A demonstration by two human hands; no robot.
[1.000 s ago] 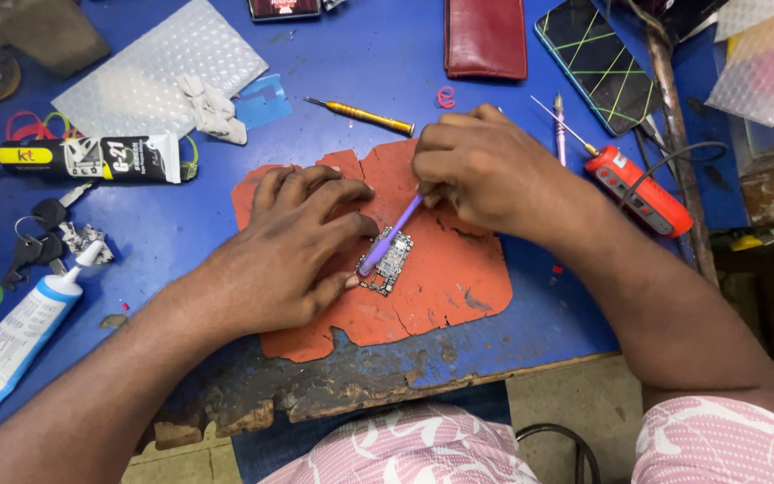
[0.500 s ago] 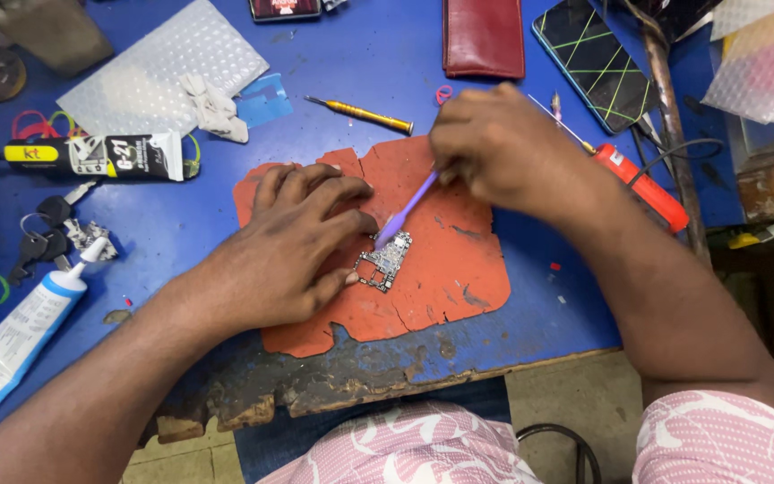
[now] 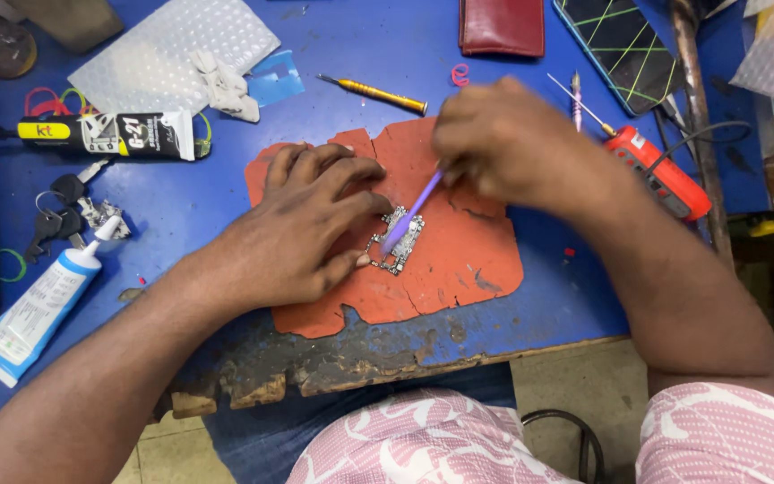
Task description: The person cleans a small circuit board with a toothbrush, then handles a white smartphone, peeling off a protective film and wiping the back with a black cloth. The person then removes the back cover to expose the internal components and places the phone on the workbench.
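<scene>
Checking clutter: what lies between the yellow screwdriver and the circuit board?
Head view: only the orange mat between yellow screwdriver and circuit board; otherwise bare.

Both my forearms are bare, no sleeves in view. No rings, watch or gloves on my left hand (image 3: pixel 302 229) or right hand (image 3: pixel 503 148). Nails short. My shorts (image 3: pixel 423 439) are pink with a white leaf pattern, covering both thighs at bottom edge.

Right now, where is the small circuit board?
In the head view, the circuit board lies mid-frame on the orange mat, pinned by the left hand, under the purple tool.
</scene>
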